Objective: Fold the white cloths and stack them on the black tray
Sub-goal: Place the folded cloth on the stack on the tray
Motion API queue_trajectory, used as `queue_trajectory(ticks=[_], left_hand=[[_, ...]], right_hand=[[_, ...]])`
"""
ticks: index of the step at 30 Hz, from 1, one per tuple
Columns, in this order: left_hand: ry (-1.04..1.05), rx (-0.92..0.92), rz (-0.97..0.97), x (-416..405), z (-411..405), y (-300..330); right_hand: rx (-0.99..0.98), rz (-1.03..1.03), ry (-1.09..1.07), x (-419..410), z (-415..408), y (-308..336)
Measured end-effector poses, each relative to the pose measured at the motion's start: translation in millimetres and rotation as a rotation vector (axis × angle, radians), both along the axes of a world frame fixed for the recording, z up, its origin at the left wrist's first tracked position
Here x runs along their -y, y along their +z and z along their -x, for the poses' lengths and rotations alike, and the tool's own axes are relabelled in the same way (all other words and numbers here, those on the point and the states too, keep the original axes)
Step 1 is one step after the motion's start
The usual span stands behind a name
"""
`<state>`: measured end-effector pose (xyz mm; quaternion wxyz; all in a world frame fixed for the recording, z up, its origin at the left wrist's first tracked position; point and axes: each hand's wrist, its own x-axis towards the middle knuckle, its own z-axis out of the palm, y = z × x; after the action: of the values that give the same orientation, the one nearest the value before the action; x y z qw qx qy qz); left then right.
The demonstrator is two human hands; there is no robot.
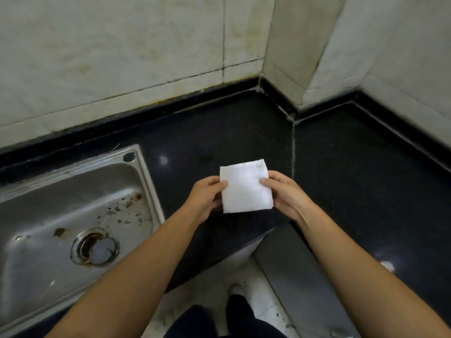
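A white cloth (245,187), folded into a small square, is held flat above the black countertop (219,132). My left hand (203,200) pinches its left edge, thumb on top. Along the right edge, my right hand (285,195) grips it the same way. A stitched hem runs down the cloth's right side. No black tray shows in the head view, and no other cloths are in sight.
A stained steel sink (73,215) with a drain is set into the counter at the left. Tiled walls (122,57) meet in a corner behind the counter. The counter's front edge angles below my hands; floor tiles and dark trouser legs (207,320) appear beneath.
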<state>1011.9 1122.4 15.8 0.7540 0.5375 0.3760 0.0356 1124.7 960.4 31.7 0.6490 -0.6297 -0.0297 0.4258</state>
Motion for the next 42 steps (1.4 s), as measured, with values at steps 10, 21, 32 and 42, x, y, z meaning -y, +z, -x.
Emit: queue_trajectory(ticks=[10, 21, 32, 42], left_hand=[[-0.647, -0.087, 0.018, 135.4, 41.1, 15.8], [-1.318, -0.165, -0.017, 445.9, 136.1, 13.5], [-1.683, -0.1, 0.083, 821.9, 275.1, 43.4], [-1.77, 0.269, 0.051, 1070.9, 248.0, 97.9]], right_hand=[[-0.005, 0.064, -0.586, 182.2, 148.2, -6.7], [-0.036, 0.094, -1.213, 452.2, 380.9, -10.3], [0.005, 0.102, -1.675, 759.7, 570.1, 41.1], [0.241, 0.3, -1.692, 1004.9, 549.3, 90.1]])
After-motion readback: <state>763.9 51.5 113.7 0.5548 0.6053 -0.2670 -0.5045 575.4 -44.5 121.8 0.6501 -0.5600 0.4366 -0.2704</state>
